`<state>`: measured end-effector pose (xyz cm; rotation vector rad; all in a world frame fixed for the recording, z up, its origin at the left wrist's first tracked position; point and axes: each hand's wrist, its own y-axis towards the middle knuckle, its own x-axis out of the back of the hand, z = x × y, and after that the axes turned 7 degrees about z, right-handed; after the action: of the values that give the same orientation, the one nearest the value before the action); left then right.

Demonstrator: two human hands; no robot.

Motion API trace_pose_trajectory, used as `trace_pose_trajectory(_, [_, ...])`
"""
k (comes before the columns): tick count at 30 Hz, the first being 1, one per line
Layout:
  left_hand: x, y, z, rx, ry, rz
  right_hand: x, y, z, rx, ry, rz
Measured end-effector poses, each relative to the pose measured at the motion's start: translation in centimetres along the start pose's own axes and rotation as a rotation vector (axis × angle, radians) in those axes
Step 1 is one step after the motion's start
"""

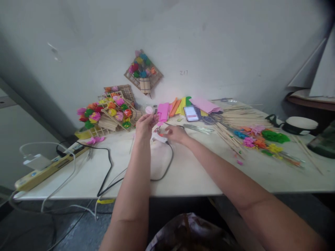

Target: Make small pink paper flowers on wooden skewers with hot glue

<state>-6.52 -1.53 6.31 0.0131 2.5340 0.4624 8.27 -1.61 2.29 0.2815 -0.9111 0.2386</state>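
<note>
My left hand (145,124) is raised above the middle of the table, its thumb and fingers pinched together. A round pale pink paper petal (149,110) shows at its fingertips. To its right, my right hand (176,134) has bent fingers drawn together; what lies between them is too small to make out. A white glue gun (159,138) with an orange part rests on the table between my hands, close to the right fingertips. Just behind the right hand, scissors (171,125) point left, partly covered by it.
Bright paper flowers (117,111) on bamboo frames stand at the left. Folded pink paper (163,112) and a phone (192,113) lie at the back. Bamboo sticks (243,116) and crumpled coloured paper (258,141) spread rightward. A power strip (52,170) and cables cross the left side.
</note>
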Motion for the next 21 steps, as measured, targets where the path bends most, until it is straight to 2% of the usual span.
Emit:
trace_pose_trajectory(4, [-1.1, -0.2, -0.8, -0.031, 0.051, 0.05, -1.8, 0.4, 2.4, -0.036, -0.362, 0.132])
trace_pose_trajectory(10, [-2.2, -0.5, -2.3, -0.077, 0.087, 0.076, -3.9, 0.2, 4.2, -0.046, -0.455, 0.091])
trace_pose_trajectory(13, [-2.0, -0.6, -3.3, -0.137, 0.076, 0.045, -4.1, 0.4, 4.0, -0.067, -0.423, 0.025])
trace_pose_trajectory(17, [-1.7, -0.8, -4.6, -0.285, 0.009, -0.015, -3.0, 1.2, 2.4, -0.146, -0.302, -0.103])
trace_pose_trajectory(21, [-1.8, -1.0, -5.2, -0.336, -0.03, -0.04, -1.1, 1.5, 0.2, -0.241, 0.021, -0.263])
